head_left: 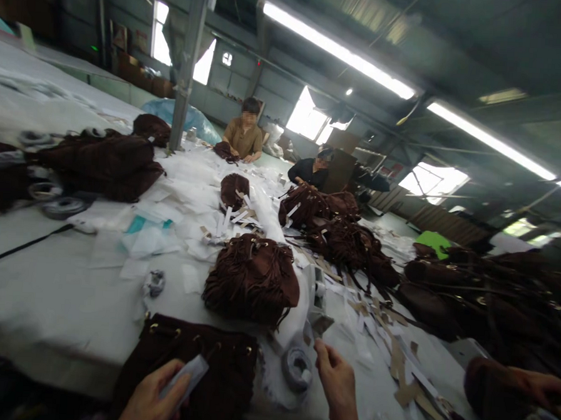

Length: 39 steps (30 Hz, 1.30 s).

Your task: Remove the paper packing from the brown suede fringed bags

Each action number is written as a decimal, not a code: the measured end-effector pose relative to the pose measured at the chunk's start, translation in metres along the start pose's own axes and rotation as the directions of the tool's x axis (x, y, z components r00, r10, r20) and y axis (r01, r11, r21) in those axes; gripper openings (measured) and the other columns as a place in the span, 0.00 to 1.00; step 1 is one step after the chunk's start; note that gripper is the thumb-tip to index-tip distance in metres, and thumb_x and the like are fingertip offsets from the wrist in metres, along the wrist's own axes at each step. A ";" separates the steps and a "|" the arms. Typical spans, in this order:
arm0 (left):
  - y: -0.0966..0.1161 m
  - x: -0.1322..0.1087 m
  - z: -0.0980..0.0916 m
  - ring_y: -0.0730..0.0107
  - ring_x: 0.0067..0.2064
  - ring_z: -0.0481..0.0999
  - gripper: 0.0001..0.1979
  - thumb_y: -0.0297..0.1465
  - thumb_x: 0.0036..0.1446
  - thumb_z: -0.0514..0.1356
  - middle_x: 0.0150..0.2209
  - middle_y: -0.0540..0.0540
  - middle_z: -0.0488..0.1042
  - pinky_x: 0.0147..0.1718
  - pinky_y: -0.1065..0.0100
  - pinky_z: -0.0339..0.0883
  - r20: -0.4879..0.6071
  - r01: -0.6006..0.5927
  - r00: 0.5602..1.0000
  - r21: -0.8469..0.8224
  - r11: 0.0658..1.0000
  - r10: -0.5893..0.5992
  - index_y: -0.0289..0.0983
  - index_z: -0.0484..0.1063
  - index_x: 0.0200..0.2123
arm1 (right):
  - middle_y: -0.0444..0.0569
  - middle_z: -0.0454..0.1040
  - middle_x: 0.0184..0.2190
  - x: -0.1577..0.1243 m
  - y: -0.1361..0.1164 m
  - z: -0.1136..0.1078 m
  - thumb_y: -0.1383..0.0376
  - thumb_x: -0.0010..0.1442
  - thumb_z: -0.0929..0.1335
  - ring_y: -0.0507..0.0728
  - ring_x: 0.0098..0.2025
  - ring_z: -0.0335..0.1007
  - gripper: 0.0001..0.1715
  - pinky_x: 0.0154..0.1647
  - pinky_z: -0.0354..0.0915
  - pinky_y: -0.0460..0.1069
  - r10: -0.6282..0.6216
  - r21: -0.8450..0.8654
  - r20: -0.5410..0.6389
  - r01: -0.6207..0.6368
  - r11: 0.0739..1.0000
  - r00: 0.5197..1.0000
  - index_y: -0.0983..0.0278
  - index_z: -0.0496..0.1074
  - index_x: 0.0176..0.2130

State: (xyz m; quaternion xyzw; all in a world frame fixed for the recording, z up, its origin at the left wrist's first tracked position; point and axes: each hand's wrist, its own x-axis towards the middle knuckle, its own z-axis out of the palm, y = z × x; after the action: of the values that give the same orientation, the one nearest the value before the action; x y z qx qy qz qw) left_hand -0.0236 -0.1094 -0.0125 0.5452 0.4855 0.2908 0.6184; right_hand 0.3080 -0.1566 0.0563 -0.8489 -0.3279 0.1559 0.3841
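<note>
Head view: both own hands were at the near side of the white table [60,292]
Left hand [151,397]: grasped a pale packet [193,374], thumb laid along it, above the near dark bag [220,376]
Near dark bag: lay at the near edge, left of centre, eyelet row toward the far side; its near end was cut off by the frame
Right hand [339,385]: thumb and fingers drawn together, right of the grey roll [295,367]; couldn't tell if anything thin was in the pinch
Fringed brown bag [253,277]: just far of the near bag, mouth eyelets showing
Tan and white strips [397,360]: scattered to the right of the right hand
Right edge: another person's hands [546,387] were beside a brown piece [485,390]
Far side: a co-worker [244,136] leaned over brown goods
Packet grip: light and flat seemed best; a hard squeeze risked creasing it
Bag control: keeping the fabric flat and the eyelets unsnagged looked wise
Pinch side: worth keeping the fingertips off the roll and loose strips, which could have dragged along
</note>
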 end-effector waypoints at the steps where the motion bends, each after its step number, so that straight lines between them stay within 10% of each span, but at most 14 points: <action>1: 0.004 -0.002 0.000 0.70 0.23 0.69 0.27 0.55 0.53 0.52 0.21 0.51 0.68 0.23 0.72 0.62 -0.005 -0.033 0.999 0.018 0.999 0.033 0.36 0.70 0.28 | 0.41 0.65 0.15 -0.018 -0.009 0.013 0.42 0.48 0.64 0.52 0.21 0.59 0.27 0.23 0.55 0.47 -0.024 0.053 0.094 0.019 0.998 0.995 0.62 0.72 0.24; 4: 0.013 -0.006 0.002 0.70 0.24 0.70 0.21 0.48 0.58 0.52 0.22 0.51 0.68 0.25 0.73 0.61 -0.020 -0.084 0.996 0.092 0.992 0.086 0.35 0.70 0.29 | 0.36 0.57 0.14 -0.075 -0.042 0.058 0.43 0.49 0.67 0.48 0.18 0.49 0.26 0.20 0.50 0.44 -0.129 0.307 0.437 -0.013 0.952 0.890 0.63 0.68 0.23; 9: 0.012 -0.012 0.002 0.67 0.29 0.73 0.14 0.40 0.61 0.52 0.26 0.48 0.74 0.30 0.72 0.62 -0.082 -0.175 0.978 0.179 0.968 0.192 0.36 0.71 0.33 | 0.37 0.58 0.14 -0.133 -0.077 0.115 0.47 0.51 0.69 0.47 0.18 0.49 0.24 0.19 0.48 0.43 -0.210 0.421 0.604 -0.083 0.903 0.769 0.65 0.69 0.23; 20: 0.000 -0.014 -0.004 0.60 0.37 0.75 0.11 0.33 0.62 0.52 0.34 0.42 0.77 0.40 0.68 0.63 0.005 -0.378 0.920 0.277 0.884 0.392 0.42 0.74 0.34 | 0.38 0.48 0.13 -0.131 -0.068 0.147 0.40 0.47 0.66 0.48 0.19 0.44 0.34 0.19 0.42 0.46 -0.052 0.173 0.523 -0.047 0.984 0.851 0.61 0.54 0.12; 26: 0.004 -0.013 -0.004 0.63 0.33 0.75 0.09 0.34 0.61 0.53 0.30 0.44 0.75 0.36 0.69 0.62 -0.027 -0.344 0.933 0.227 0.911 0.359 0.42 0.72 0.32 | 0.39 0.55 0.10 -0.135 -0.059 0.149 0.37 0.47 0.65 0.49 0.16 0.49 0.34 0.15 0.45 0.46 -0.016 0.198 0.504 -0.098 0.975 0.864 0.63 0.63 0.13; 32: 0.009 -0.016 -0.007 0.66 0.32 0.74 0.10 0.35 0.62 0.52 0.30 0.46 0.74 0.35 0.72 0.61 -0.025 -0.336 0.936 0.230 0.913 0.351 0.41 0.71 0.32 | 0.43 0.63 0.13 -0.142 -0.053 0.154 0.39 0.51 0.64 0.51 0.21 0.58 0.34 0.24 0.54 0.46 -0.165 0.073 0.276 0.151 0.986 0.947 0.64 0.67 0.14; 39: 0.030 -0.016 -0.007 0.74 0.22 0.66 0.17 0.45 0.56 0.57 0.22 0.51 0.69 0.22 0.74 0.58 0.015 -0.079 0.996 -0.237 0.968 0.085 0.36 0.68 0.29 | 0.43 0.61 0.12 -0.138 -0.049 0.157 0.37 0.53 0.60 0.51 0.19 0.55 0.37 0.21 0.51 0.46 -0.208 0.111 0.326 0.181 0.977 0.922 0.64 0.65 0.13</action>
State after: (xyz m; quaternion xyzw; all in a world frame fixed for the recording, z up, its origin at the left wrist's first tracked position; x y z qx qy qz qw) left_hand -0.0303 -0.1135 0.0213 0.4910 0.4169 0.3648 0.6724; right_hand 0.1044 -0.1394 -0.0079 -0.7572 -0.4649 0.2722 0.3693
